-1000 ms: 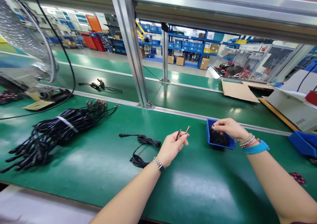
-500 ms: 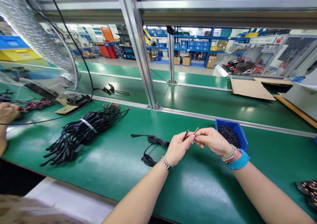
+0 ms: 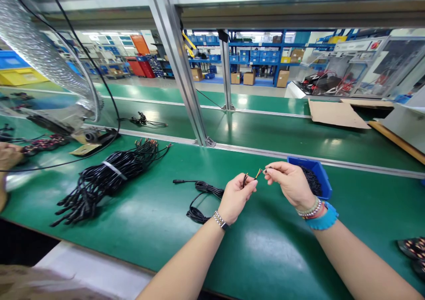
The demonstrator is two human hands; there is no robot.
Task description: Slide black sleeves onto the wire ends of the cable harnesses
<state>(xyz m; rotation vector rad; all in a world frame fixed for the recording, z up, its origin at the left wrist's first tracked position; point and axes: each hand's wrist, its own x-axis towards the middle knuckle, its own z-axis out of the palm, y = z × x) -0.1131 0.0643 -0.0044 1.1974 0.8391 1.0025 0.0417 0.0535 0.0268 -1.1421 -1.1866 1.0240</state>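
My left hand (image 3: 236, 197) is closed around the end of a black cable (image 3: 200, 198), with its stripped wire tips (image 3: 251, 176) poking up between thumb and fingers. The rest of that cable lies coiled on the green mat to the left of the hand. My right hand (image 3: 289, 184) pinches a small dark piece (image 3: 267, 170) just right of the wire tips, almost touching them. Right behind that hand sits a small blue bin (image 3: 319, 176) full of small black parts.
A tied bundle of black cables (image 3: 106, 177) lies at left. A fan (image 3: 49, 65) stands at far left, near another person's hand (image 3: 8, 156). An aluminium post (image 3: 181, 70) rises behind. Cardboard (image 3: 337, 113) lies on the far belt. Dark coiled pieces (image 3: 411, 249) sit at right.
My right hand left the blue bin, came over to the wire tips in my left hand, and now holds a small piece beside them. The view shifted left.
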